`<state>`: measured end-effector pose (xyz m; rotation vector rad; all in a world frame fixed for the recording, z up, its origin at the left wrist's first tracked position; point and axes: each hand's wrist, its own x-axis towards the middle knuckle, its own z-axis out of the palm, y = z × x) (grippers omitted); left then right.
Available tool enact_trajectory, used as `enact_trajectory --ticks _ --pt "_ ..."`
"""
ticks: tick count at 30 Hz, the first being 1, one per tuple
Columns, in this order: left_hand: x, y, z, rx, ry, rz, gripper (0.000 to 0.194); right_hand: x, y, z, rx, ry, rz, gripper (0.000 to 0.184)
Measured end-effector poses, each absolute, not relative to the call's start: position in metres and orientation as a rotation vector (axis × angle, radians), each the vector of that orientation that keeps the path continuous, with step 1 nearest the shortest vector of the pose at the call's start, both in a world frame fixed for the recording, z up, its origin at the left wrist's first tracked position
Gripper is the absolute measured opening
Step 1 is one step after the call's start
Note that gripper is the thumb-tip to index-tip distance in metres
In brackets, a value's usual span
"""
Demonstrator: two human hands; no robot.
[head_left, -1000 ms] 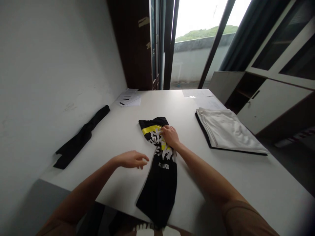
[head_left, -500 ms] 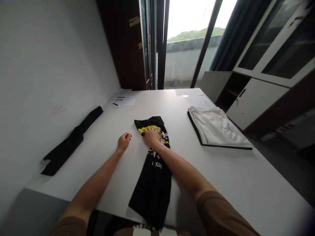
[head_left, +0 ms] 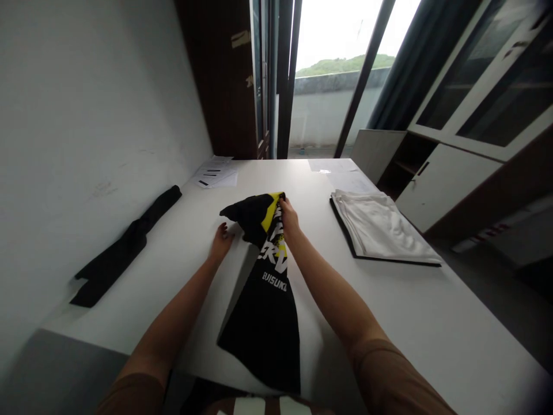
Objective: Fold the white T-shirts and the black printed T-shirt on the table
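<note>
A black T-shirt (head_left: 263, 323) with white lettering and a yellow patch lies lengthwise in front of me, narrowed by folding. My right hand (head_left: 289, 218) is closed on its far right edge by the yellow patch and lifts that part off the table. Just left of the shirt's far end, my left hand (head_left: 222, 239) is held low with thumb and fingers apart and nothing visible in it. The shirt's dark far end sags toward the left hand, and I see no clear contact between them.
A white table (head_left: 341, 311) carries everything. Folded white cloth (head_left: 384, 225) lies on a black piece at the right. A long black folded garment (head_left: 125, 248) rests along the left wall. Papers (head_left: 216, 173) lie at the far left, with more sheets (head_left: 339, 172) at the far right.
My right hand has gone from lying flat on the print to gripping the shirt's far right edge, raising it. My left hand's fingers have loosened, and the shirt's far end has shifted left.
</note>
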<state>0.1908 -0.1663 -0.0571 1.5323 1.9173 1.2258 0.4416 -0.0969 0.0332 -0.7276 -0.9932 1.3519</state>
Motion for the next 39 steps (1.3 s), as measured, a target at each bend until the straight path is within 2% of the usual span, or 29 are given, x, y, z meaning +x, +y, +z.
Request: enact_trajectory --ticks 3,7,9,12,14,17,19,21,23,25,30,34,36,39 --pt "0.200 -0.163 -0.057 1.702 1.892 1.173 0.077 0.482 -0.076 0.011 -0.974 -0.988 1.217 0.034" --pt "0.214 -0.152 -0.059 1.810 1.948 1.105 0.075 0.520 -0.068 -0.025 -1.478 -1.243 0.723 0.032" --pt "0.220 -0.142 -0.061 1.806 2.015 1.099 0.075 0.524 -0.070 -0.036 -1.485 -1.430 0.505 0.033" --pt "0.224 -0.125 -0.062 1.812 2.094 1.088 0.080 0.517 -0.074 -0.042 -1.365 -1.680 0.383 0.051" --pt "0.226 -0.115 -0.062 1.860 2.111 1.027 0.073 0.510 -0.076 -0.042 -1.358 -1.794 0.349 0.070" --pt "0.227 -0.108 -0.062 1.967 2.041 0.939 0.039 0.498 -0.083 -0.040 -1.444 -1.877 0.280 0.082" --pt "0.228 -0.109 -0.061 2.007 1.986 0.949 0.017 0.490 -0.089 -0.035 -1.460 -1.870 0.182 0.074" --pt "0.229 -0.112 -0.060 2.017 1.968 0.995 0.008 0.483 -0.096 -0.029 -1.446 -1.806 0.071 0.058" --pt "0.228 -0.116 -0.057 1.996 1.968 1.064 0.011 0.479 -0.101 -0.024 -1.469 -1.744 0.036 0.042" --pt "0.227 -0.122 -0.054 1.949 1.979 1.130 0.020 0.477 -0.104 -0.021 -1.557 -1.766 0.103 0.034" --pt "0.227 -0.138 -0.047 1.835 1.983 1.177 0.036 0.477 -0.107 -0.023 -1.629 -2.032 0.222 0.037" --pt "0.228 -0.147 -0.041 1.830 1.917 1.111 0.039 0.465 -0.110 -0.025 -1.644 -2.179 0.150 0.056" --pt "0.228 -0.150 -0.038 1.850 1.865 1.046 0.036 0.460 -0.111 -0.028 -1.691 -2.195 0.118 0.051" --pt "0.225 -0.154 -0.033 1.885 1.784 0.924 0.027 0.461 -0.105 -0.032 -1.701 -2.112 0.164 0.029"
